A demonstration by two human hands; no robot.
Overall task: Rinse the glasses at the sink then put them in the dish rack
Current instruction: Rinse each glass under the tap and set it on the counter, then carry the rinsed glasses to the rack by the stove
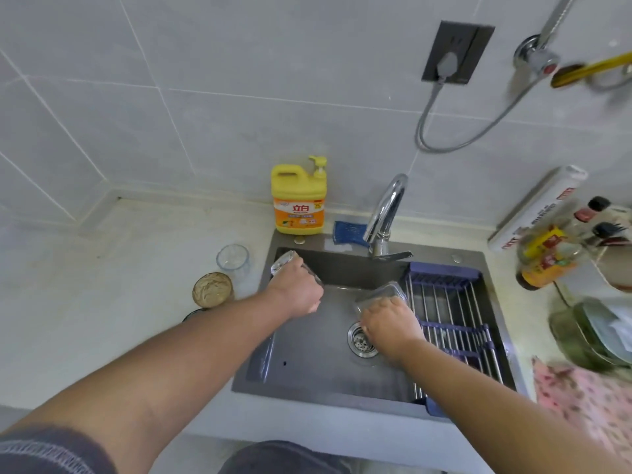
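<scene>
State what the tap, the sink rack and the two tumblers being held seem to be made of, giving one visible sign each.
The tap: polished metal, probably chromed; it mirrors the light. The rack: shiny bare metal rods, likely steel, with matt blue-purple ends that look plastic. The left tumbler and right tumbler: clear, probably glass; surfaces behind show through.

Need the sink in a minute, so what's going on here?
A person is at the sink with a glass in each hand. The left hand grips one glass, tilted over the sink's left edge. The right hand holds another glass on its side beside the dish rack, which shows no glasses yet. A clear tumbler and a brownish cup stand on the counter to the left.
</scene>
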